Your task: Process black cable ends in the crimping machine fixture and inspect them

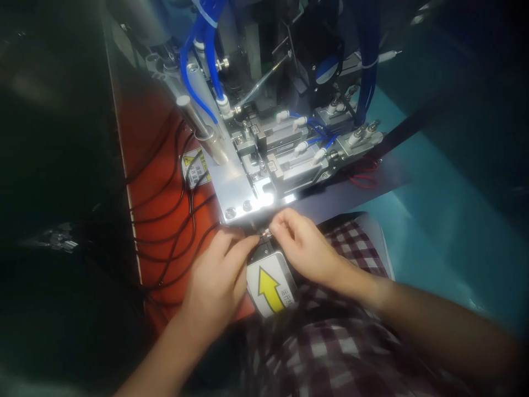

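In the head view both hands meet at the near edge of a metal machine fixture (237,182). My left hand (217,270) is closed, with thumb and forefinger pinched beside a small shiny part (265,234). From the other side my right hand (303,242) pinches close to the same part. That part is too small and blurred to name, and the fingers partly cover it. Just below the fingertips is a white plate with a yellow arrow (268,286).
Blue air hoses (210,55) and small pneumatic cylinders (289,149) stand behind the hands. A metal post (196,118) rises at the left of the fixture. Several black cables (182,237) cross the red surface (155,176) to connectors (64,238) at the far left.
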Motion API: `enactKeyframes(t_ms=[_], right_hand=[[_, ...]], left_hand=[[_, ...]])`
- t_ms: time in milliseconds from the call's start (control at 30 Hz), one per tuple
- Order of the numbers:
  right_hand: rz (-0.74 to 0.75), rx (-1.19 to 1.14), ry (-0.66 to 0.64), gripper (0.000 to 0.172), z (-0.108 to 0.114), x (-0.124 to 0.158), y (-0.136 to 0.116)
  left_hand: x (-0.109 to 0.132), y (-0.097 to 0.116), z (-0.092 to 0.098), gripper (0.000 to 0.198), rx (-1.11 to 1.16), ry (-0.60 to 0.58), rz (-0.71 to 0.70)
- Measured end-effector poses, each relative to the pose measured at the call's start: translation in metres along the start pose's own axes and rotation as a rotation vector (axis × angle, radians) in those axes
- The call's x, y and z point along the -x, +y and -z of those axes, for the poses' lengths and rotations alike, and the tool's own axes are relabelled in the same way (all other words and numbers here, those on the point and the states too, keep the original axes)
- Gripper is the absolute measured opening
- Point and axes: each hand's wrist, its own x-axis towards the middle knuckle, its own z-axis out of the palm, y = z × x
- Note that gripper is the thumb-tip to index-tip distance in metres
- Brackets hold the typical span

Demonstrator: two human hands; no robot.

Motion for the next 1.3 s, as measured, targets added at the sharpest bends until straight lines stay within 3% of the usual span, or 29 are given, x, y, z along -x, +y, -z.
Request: enactKeyframes(t_ms=[67,200,267,367,500,700,867,1000,1300], right_hand=[[-0.054,-0.065,-0.023,0.014,0.0,0.0,-0.002],[-0.343,-0.398,-0.175,0.024,0.003,-0.006,-0.01],[-0.403,-0.488,-0.239,0.031,0.005,-0.009,-0.011],[-0.407,-0.55,-0.295,0.036,0.009,-0.011,-0.006],[-0.349,-0.592,-0.162,0.029,0.009,-0.005,0.006],[-0.244,-0.498,-0.105,0.023,0.003,0.002,0.004],[-0.275,-0.511,-0.05,0.014,0.0,0.0,0.0],[-0.302,-0.559,-0.052,0.011,0.001,-0.002,-0.003],[-0.373,-0.615,-0.114,0.016,0.008,-0.007,-0.003]], left_hand=[[0.0,0.0,0.0,0.023,0.036,0.01,0.02],[0.0,0.002,-0.001,0.022,0.054,0.015,0.035],[-0.001,0.003,-0.001,0.022,0.051,0.019,0.036],[-0.001,0.003,-0.001,0.022,0.059,0.018,0.049],[-0.001,0.003,0.001,0.022,0.07,-0.009,0.069],[0.0,0.006,0.005,0.023,0.006,-0.034,0.094],[0.001,0.007,0.01,0.03,-0.026,-0.1,0.145],[0.003,0.006,0.009,0.03,0.03,-0.082,0.149],[0.003,0.002,0.008,0.028,0.013,-0.084,0.14]])
